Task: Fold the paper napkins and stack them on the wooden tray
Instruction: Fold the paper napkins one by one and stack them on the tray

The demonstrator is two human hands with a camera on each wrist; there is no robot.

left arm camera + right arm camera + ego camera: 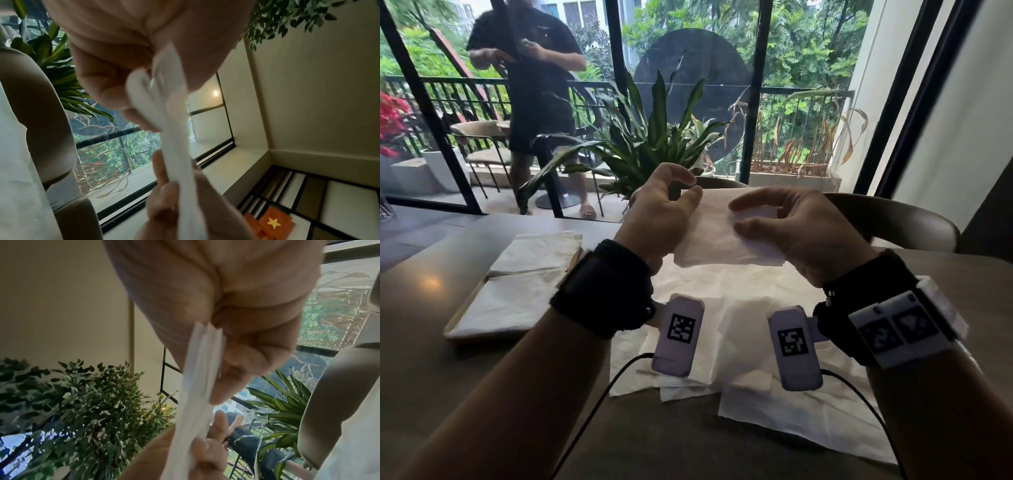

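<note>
Both hands hold one white paper napkin (717, 233) in the air above the table. My left hand (664, 209) pinches its left edge between thumb and fingers. My right hand (787, 222) pinches its right side, thumb on top. The wrist views show the same napkin edge-on (174, 129) (197, 386), several layers thick, clamped between fingers and palm. Several unfolded napkins (739, 342) lie spread on the table under my wrists. At the left, the wooden tray (453, 325) carries two folded napkins (510, 301) side by side.
The table (431, 394) is brown and round-edged. A chair back (900, 219) stands behind it at the right. A potted plant (650, 137) and glass doors lie beyond. A person in dark clothes (534, 85) stands outside on the balcony.
</note>
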